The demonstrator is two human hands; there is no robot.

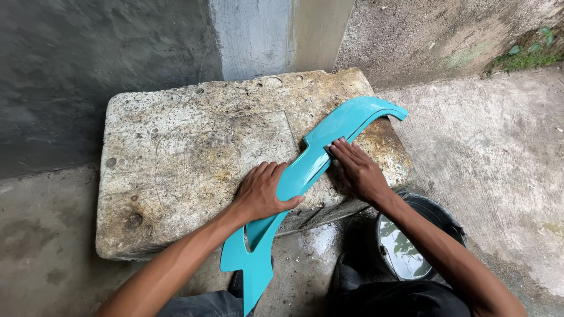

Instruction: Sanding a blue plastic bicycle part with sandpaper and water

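1. Two bare hands work on one turquoise plastic fairing panel, a long curved body part that lies slantwise across the front right corner of a stained concrete slab. Its upper tip reaches toward the slab's far right edge, and its lower, forked end hangs off the near edge over the wet floor.
2. The left hand is clamped around the panel's middle, thumb on the near edge and fingers curled over the far side. The right hand lies flat on the upper stretch, fingers straight and together, pressing something small and dark that I cannot make out.
3. Risk, as I judge it: much of the panel overhangs unsupported, so hard downward pressure could flex or crack it at the narrow waist.
4. The slab's rough, pitted surface could scratch the glossy underside if the panel slides.
5. Wet hands may slip; a black bucket of water stands just beside the right forearm and could be knocked.
6. The panel looks smooth, glossy and evenly coloured, with a notch at mid-length and a cut-out opening near its lower end.
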